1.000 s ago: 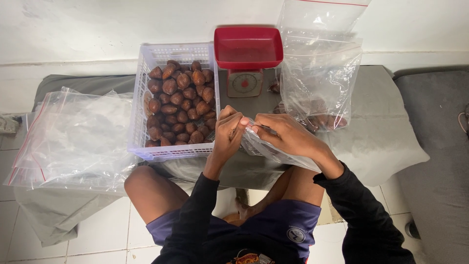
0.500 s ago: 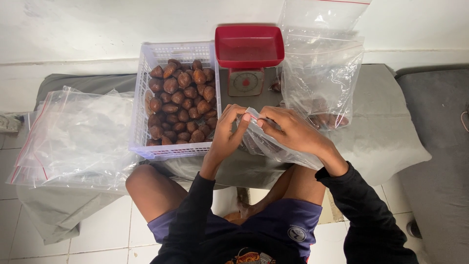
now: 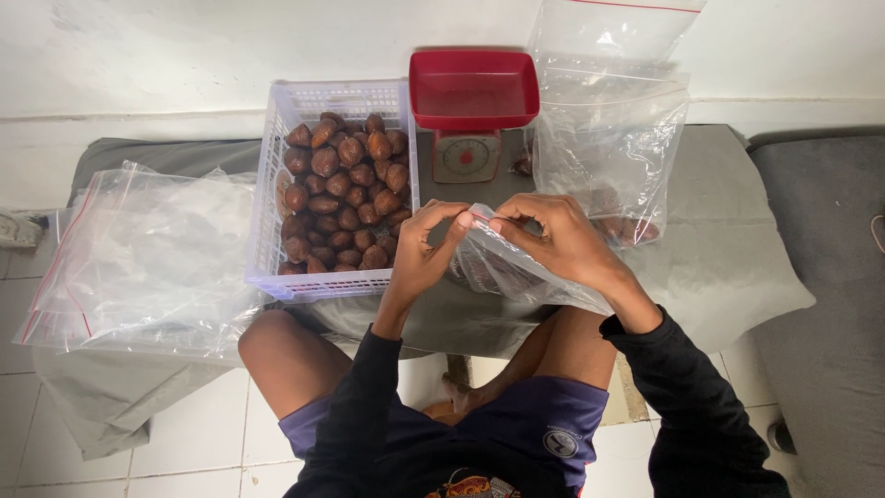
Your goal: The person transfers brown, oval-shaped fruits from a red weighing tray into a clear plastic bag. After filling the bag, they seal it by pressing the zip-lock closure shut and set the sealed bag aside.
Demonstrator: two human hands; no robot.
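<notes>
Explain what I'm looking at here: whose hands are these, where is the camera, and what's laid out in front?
There is no machine: a person works with two bare hands, filmed from a camera on their own head looking down, so you see their knees and dark sleeves at the bottom. The left hand and right hand both pinch the top edge of a clear plastic bag, each grip closed on it. Behind the left hand stands a white plastic basket full of brown scaly fruits. Next to it is a small kitchen scale with a red tray. Standing clear bags are at the right, and a pile of flat clear bags lies at the left, all on a grey cloth-covered surface.
</notes>
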